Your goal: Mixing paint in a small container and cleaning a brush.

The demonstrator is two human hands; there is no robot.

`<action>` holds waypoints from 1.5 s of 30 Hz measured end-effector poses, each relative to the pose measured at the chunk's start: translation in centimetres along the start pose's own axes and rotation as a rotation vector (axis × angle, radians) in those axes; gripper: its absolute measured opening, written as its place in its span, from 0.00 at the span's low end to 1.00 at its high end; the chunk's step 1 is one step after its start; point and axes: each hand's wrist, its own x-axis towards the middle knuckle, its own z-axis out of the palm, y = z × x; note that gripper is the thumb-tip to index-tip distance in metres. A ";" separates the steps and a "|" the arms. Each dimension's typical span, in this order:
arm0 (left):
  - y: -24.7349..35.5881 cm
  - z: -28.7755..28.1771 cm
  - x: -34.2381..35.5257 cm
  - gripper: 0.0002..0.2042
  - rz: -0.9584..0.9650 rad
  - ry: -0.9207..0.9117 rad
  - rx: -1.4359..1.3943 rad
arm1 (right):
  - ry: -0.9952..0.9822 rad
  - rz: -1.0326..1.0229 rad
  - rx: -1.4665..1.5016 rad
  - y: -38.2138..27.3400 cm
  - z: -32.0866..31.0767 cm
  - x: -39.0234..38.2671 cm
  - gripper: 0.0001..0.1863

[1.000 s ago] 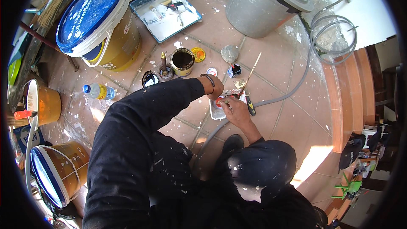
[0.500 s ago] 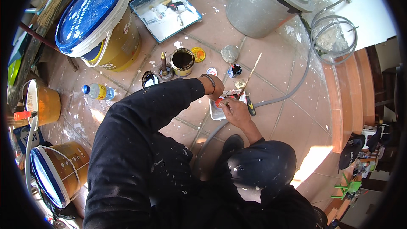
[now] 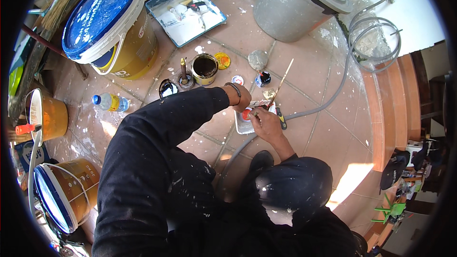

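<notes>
Both my hands meet over a small white tray (image 3: 242,127) on the tiled floor. My left hand (image 3: 242,98) reaches in with its fingers curled down at the tray's far edge; whatever they grip is hidden. Beside it, my right hand (image 3: 267,124) is closed in a pinch on something too small to name. Between the hands lies a round red thing (image 3: 246,113), perhaps a small paint container. A thin paintbrush (image 3: 284,81) slants up from the tray's right side. Close to my right hand, a tool with a black and yellow handle (image 3: 282,120) rests at the tray edge.
Ahead stand an open tin of dark paint (image 3: 205,69), a small dark jar (image 3: 263,79) and a stone (image 3: 257,60). A paint tray (image 3: 183,35) lies beyond. Large paint buckets (image 3: 138,47) line the left. A grey hose (image 3: 328,103) crosses the floor near a grey bin (image 3: 285,14).
My right hand has shifted slightly, its fingertips moving a little up and right over the tray. The left hand stays almost still.
</notes>
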 end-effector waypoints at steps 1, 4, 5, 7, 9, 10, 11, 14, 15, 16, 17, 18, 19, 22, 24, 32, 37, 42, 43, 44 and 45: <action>0.0 0.0 0.0 0.14 0.005 -0.008 0.013 | 0.037 -0.067 0.037 0.0 0.0 0.0 0.09; 0.0 0.1 0.0 0.14 0.017 -0.011 0.017 | 0.080 -0.090 0.063 0.0 -0.2 0.0 0.09; -0.1 0.2 0.1 0.14 0.038 -0.010 0.019 | 0.076 -0.023 0.050 0.1 -0.2 -0.1 0.09; -0.2 0.3 0.2 0.14 0.022 -0.003 0.019 | 0.026 -0.065 0.026 0.1 -0.3 -0.1 0.09; -0.2 0.4 0.2 0.14 0.007 -0.001 0.022 | -0.042 -0.096 0.006 0.2 -0.3 -0.2 0.08; -0.2 0.5 0.2 0.14 0.012 0.003 0.022 | 0.024 -0.071 0.064 0.2 -0.3 -0.2 0.08; -0.2 0.5 0.2 0.14 0.018 0.007 0.022 | 0.067 -0.056 0.137 0.3 -0.3 -0.3 0.08; -0.3 0.5 0.3 0.14 0.031 -0.015 0.049 | 0.058 -0.054 -0.024 0.5 -0.2 -0.1 0.09; -0.3 0.6 0.3 0.14 0.025 -0.011 0.048 | 0.061 -0.086 -0.016 0.6 -0.1 -0.1 0.09; -0.3 0.6 0.3 0.14 0.021 -0.001 0.036 | 0.042 -0.069 0.038 0.6 -0.1 -0.1 0.09; -0.3 0.6 0.2 0.14 0.015 -0.001 0.028 | 0.017 -0.033 0.099 0.7 -0.1 -0.1 0.09; -0.3 0.6 0.2 0.14 0.015 0.008 0.020 | 0.021 -0.054 0.095 0.7 -0.1 -0.1 0.09; -0.2 0.6 0.2 0.14 0.021 0.010 0.023 | 0.052 -0.023 0.072 0.7 -0.1 -0.1 0.09; -0.2 0.5 0.3 0.14 0.026 -0.004 0.035 | 0.022 -0.012 0.023 0.6 0.0 -0.2 0.09; -0.2 0.5 0.3 0.14 0.023 -0.021 0.041 | -0.043 -0.034 -0.002 0.5 0.0 -0.2 0.09; -0.2 0.5 0.3 0.14 0.007 -0.012 0.019 | 0.094 -0.090 0.112 0.4 0.1 -0.1 0.08; -0.2 0.5 0.5 0.14 0.020 -0.002 0.020 | 0.042 -0.044 0.007 0.5 0.0 -0.2 0.09; -0.2 0.4 0.5 0.14 0.022 -0.001 0.018 | 0.121 -0.056 0.080 0.5 0.2 -0.2 0.08; -0.2 0.3 0.5 0.14 0.019 -0.011 0.026 | 0.064 -0.033 0.030 0.5 0.2 -0.1 0.08; -0.2 0.3 0.4 0.14 0.024 -0.029 0.034 | 0.008 0.035 -0.032 0.6 0.2 -0.1 0.08; -0.2 0.3 0.4 0.14 0.017 -0.018 0.035 | 0.009 -0.011 -0.021 0.6 0.3 -0.1 0.08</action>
